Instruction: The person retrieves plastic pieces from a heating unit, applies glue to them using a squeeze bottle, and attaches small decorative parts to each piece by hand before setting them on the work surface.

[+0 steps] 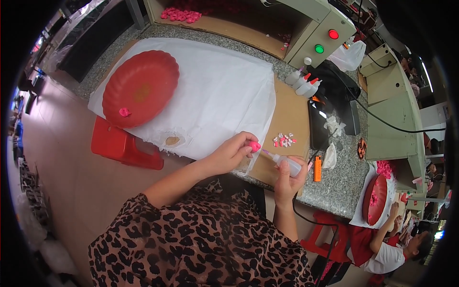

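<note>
My left hand [234, 152] pinches a small bright pink piece [255, 146] between thumb and fingers, above the near edge of the white paper. In my right hand [288, 180] is a translucent squeeze bottle [290, 166] with a thin nozzle. It lies tilted, its tip pointing left and touching or almost touching the pink piece. Just beyond the bottle, a little heap of pink and white bits [285, 140] lies on brown cardboard. Farther left, a red scalloped plate [158, 71] rests on the paper, with one pink piece [125, 112] near its rim.
A grey-green box with red and green buttons [319, 49] stands at the back, pink pieces [181, 15] inside. Several glue-type bottles [307, 87], a black tray [352, 117] and an orange lighter [317, 169] sit right. Red stools [125, 146] stand below; another person [389, 253] works at lower right.
</note>
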`<state>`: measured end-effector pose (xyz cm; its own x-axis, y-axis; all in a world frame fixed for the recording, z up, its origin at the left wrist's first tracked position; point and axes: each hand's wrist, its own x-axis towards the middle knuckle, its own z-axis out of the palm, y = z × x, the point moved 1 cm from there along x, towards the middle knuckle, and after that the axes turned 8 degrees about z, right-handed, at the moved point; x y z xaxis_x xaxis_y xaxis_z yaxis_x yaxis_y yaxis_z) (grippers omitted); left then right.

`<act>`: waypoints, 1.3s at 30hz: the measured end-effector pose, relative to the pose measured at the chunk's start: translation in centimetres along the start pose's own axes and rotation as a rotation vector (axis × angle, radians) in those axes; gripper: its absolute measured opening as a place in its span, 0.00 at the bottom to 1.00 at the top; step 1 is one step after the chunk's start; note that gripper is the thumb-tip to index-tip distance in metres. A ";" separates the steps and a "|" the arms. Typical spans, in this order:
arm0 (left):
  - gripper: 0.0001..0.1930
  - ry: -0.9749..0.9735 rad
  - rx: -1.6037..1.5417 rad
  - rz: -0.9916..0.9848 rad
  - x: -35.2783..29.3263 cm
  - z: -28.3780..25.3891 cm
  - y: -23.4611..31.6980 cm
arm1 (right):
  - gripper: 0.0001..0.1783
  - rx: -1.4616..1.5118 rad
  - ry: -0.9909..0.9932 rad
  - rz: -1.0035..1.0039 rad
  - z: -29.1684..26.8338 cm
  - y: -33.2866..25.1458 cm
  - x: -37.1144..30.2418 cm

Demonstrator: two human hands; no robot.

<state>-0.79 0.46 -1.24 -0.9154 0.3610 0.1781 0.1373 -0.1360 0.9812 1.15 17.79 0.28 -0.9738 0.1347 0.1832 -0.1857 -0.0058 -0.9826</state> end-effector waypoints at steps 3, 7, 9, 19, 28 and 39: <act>0.09 0.000 0.013 0.004 0.0 0.0 0.0 | 0.10 -0.035 -0.015 0.001 -0.2 0.0 -0.1; 0.09 0.003 0.017 0.000 0.0 0.0 0.1 | 0.10 -0.037 -0.029 -0.006 -0.3 0.0 -0.1; 0.09 0.006 0.010 0.000 0.0 0.1 0.0 | 0.10 -0.047 -0.028 -0.013 -0.2 0.0 -0.1; 0.08 0.118 -0.028 0.163 -0.2 0.5 -1.2 | 0.11 0.061 0.062 -0.038 0.5 0.0 -1.4; 0.08 0.160 0.048 0.202 -0.2 0.7 -1.0 | 0.11 -0.017 -0.001 -0.079 0.6 0.5 -1.8; 0.08 0.165 0.038 0.194 -0.2 0.6 -1.1 | 0.11 -0.022 0.018 -0.062 0.2 0.7 -1.5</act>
<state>-0.55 1.10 -2.34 -0.9194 0.1757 0.3519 0.3278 -0.1524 0.9324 2.40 17.36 -0.67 -0.9579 0.1516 0.2438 -0.2429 0.0247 -0.9697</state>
